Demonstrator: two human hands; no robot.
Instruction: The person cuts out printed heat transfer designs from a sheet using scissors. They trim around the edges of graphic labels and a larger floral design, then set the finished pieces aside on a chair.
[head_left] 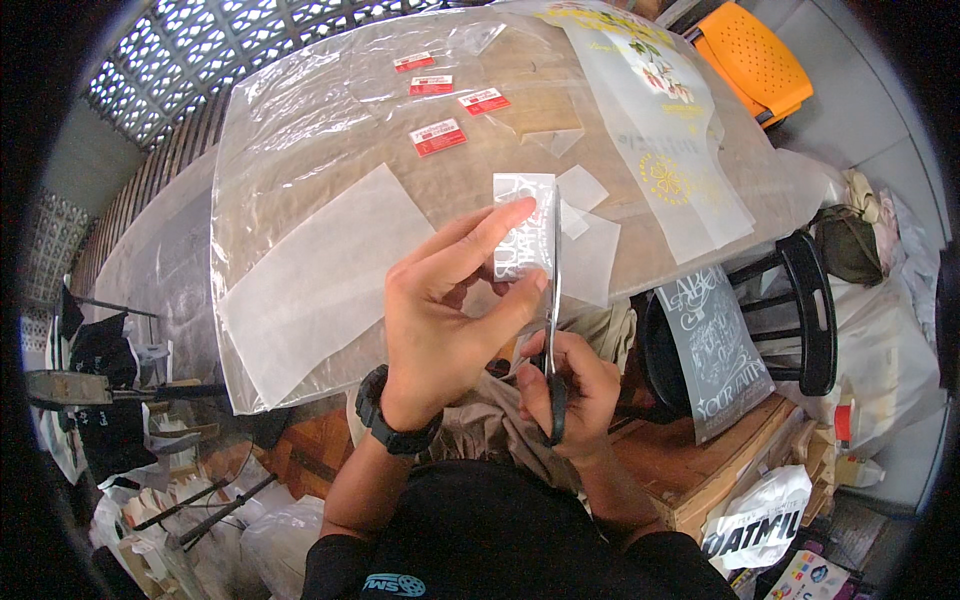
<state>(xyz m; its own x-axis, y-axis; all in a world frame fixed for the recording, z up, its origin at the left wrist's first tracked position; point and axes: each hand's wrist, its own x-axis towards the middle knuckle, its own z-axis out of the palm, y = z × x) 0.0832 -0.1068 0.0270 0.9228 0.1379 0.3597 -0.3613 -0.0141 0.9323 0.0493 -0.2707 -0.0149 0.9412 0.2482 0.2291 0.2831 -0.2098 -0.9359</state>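
Observation:
My left hand (435, 305) pinches a small translucent film piece (514, 192) with white lettering between fingers and thumb, above the table's front part. My right hand (590, 395) is closed round the black handles of a pair of scissors (553, 310). Their long blades point away from me and run along the right edge of the film piece. Whether the blades are parted is hard to make out. Just beyond them lie small clear offcuts (588, 195) and a larger translucent piece (592, 255). To the left, a big blank translucent sheet (315, 290) rests on the table.
Clear plastic covers the table (300, 130). Several red-and-white cards (440, 137) lie toward its far side, and a long printed film (680, 170) at right. A black chair (820, 320) with another printed film (710, 350) stands right; an orange chair (755, 60) is beyond.

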